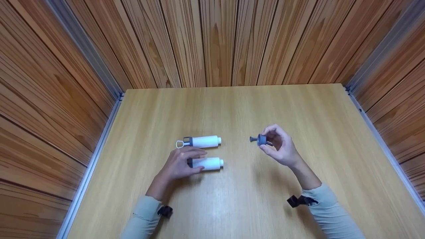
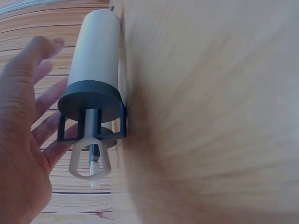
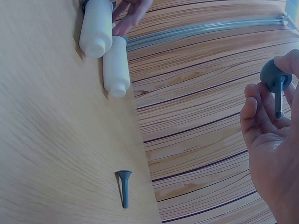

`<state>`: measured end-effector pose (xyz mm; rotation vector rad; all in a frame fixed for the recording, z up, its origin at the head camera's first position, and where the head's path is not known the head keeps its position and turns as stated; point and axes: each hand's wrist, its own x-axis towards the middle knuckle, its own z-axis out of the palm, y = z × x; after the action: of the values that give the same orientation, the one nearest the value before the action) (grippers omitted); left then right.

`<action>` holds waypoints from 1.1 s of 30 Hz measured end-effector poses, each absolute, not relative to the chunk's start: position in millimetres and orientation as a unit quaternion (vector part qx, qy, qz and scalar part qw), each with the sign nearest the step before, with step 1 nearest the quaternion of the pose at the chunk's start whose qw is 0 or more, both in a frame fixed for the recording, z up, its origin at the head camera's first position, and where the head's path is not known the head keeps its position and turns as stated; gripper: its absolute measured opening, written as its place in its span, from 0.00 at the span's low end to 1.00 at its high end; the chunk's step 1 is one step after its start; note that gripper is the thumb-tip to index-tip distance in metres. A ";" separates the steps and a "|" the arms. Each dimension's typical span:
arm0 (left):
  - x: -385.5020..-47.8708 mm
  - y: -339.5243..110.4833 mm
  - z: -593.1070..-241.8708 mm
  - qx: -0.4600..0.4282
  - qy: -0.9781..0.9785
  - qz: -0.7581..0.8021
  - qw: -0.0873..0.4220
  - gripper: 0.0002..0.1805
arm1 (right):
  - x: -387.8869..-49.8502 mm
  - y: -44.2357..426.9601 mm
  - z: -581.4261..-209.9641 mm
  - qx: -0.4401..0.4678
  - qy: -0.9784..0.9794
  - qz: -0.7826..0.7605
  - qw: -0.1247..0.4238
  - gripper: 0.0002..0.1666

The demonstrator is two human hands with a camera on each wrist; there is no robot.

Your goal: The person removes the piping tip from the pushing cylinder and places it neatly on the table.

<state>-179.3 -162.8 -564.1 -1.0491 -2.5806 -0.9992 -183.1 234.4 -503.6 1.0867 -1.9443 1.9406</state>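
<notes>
Near the left hand (image 1: 184, 162) lies a white pump-like cylinder (image 1: 211, 163) with a dark collar and a pale loop handle (image 2: 74, 161). The hand arches over its collar end, and in the left wrist view the fingers spread beside the cylinder with a gap showing. A second, similar cylinder (image 1: 206, 141) lies just beyond, parallel to it. Raised over the table, the right hand (image 1: 280, 149) pinches a dark blue-grey cup-shaped piece (image 1: 261, 139) with a thin stem (image 3: 278, 100) between thumb and fingers. A dark flared nozzle-like piece (image 3: 124, 186) lies on the table, partly hidden behind the cup in the head view.
The wooden table (image 1: 232, 205) is enclosed by a plank wall (image 1: 219, 43) at the back and similar walls at both sides. Metal rails (image 1: 89, 172) run along its side edges. Both narrow ends of the cylinders point right.
</notes>
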 end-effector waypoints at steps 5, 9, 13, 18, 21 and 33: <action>-177.3 -160.0 -558.6 -0.358 -0.855 -0.355 0.120 0.24 | -182.6 234.3 -505.9 0.365 -0.655 0.656 0.092 0.23; -176.5 -157.2 -554.3 -0.368 -0.844 -0.361 0.149 0.24 | -180.8 232.9 -508.9 0.359 -0.657 0.657 0.090 0.23; -177.5 -154.2 -550.2 -0.374 -0.830 -0.370 0.183 0.24 | -179.6 231.2 -512.3 0.353 -0.652 0.665 0.088 0.22; -177.2 -150.2 -542.9 -0.365 -0.819 -0.399 0.192 0.24 | -181.6 229.3 -516.5 0.358 -0.639 0.675 0.093 0.21; -177.2 -147.5 -537.7 -0.362 -0.816 -0.408 0.189 0.25 | -182.3 227.4 -518.0 0.364 -0.637 0.673 0.094 0.20; -181.6 -135.5 -524.4 -0.364 -0.810 -0.423 0.181 0.24 | -184.6 221.6 -521.4 0.370 -0.627 0.679 0.094 0.23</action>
<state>-181.6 -135.5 -524.4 -1.0287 -2.2878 -1.1939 -184.6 221.6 -521.4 1.0982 -1.8598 2.0146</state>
